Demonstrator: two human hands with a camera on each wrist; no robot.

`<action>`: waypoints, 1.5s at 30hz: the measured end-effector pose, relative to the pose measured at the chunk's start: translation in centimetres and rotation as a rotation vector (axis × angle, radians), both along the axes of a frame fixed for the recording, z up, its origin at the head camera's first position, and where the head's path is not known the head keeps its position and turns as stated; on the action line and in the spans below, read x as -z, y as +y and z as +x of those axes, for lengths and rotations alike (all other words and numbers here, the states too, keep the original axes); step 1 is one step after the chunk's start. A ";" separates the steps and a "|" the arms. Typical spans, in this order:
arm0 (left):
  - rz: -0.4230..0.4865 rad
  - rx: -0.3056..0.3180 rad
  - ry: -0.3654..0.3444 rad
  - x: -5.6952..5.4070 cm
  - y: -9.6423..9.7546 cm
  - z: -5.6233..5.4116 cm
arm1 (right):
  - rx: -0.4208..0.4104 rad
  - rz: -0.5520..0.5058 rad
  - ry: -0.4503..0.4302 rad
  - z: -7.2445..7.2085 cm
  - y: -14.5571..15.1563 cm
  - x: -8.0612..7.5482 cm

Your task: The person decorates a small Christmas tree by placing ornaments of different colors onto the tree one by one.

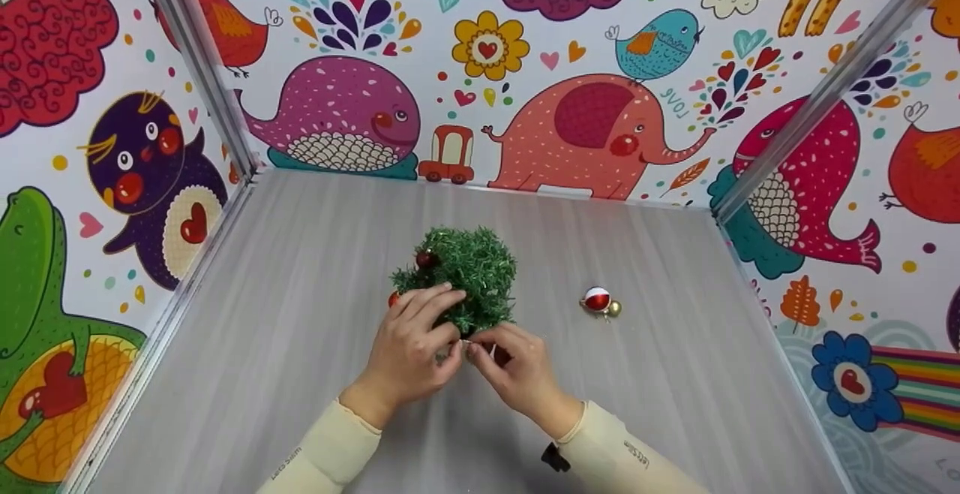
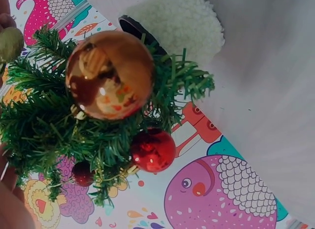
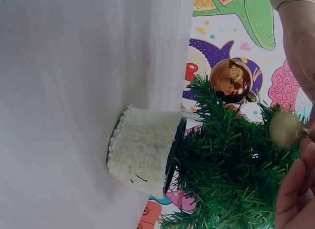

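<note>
A small artificial Christmas tree (image 1: 480, 269) stands on the table, its pot (image 3: 145, 150) covered in white fleece. In front of it my left hand (image 1: 412, 340) and right hand (image 1: 517, 366) meet, pinching at a thin pale strand between the fingertips. From that spot hangs a small, blurred pale gold ball ornament (image 3: 285, 129), close beside the branches. My left hand's other fingers stretch over the tree's left side. On the tree hang a large shiny copper-gold ball (image 2: 110, 75), a red ball (image 2: 153, 150) and a dark red ball (image 2: 82, 173).
Right of the tree, a red and white ball (image 1: 597, 298) lies on the grey table (image 1: 660, 374) beside a little gold ball (image 1: 615, 308). Panels with cartoon animals (image 1: 585, 134) rise at the back and both sides, joined by metal corner posts.
</note>
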State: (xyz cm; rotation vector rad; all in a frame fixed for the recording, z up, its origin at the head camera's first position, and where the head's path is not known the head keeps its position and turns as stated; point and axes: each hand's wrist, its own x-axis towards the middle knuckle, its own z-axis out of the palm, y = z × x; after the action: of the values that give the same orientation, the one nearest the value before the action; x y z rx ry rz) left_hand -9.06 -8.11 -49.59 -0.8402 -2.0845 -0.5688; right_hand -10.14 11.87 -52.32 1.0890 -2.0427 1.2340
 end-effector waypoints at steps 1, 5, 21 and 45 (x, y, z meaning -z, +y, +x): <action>-0.001 -0.001 0.007 0.0 0.0 0.0 | 0.007 -0.012 0.005 -0.1 0.0 0.0; 0.010 -0.011 0.040 -0.1 0.1 -0.2 | 0.042 -0.034 0.029 -0.5 -0.2 -0.2; 0.013 -0.105 0.146 -0.1 0.6 -0.3 | 0.155 0.014 0.044 -1.1 -1.0 -1.5; 0.065 -0.106 0.160 0.1 0.9 -0.3 | 0.197 0.017 -0.086 -1.1 -1.2 -1.2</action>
State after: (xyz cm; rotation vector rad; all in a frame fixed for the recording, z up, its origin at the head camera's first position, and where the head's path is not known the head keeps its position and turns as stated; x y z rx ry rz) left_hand -9.39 -7.22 -49.68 -0.7106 -1.9412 -0.4929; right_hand -11.29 10.71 -51.14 0.8317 -2.1695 1.1830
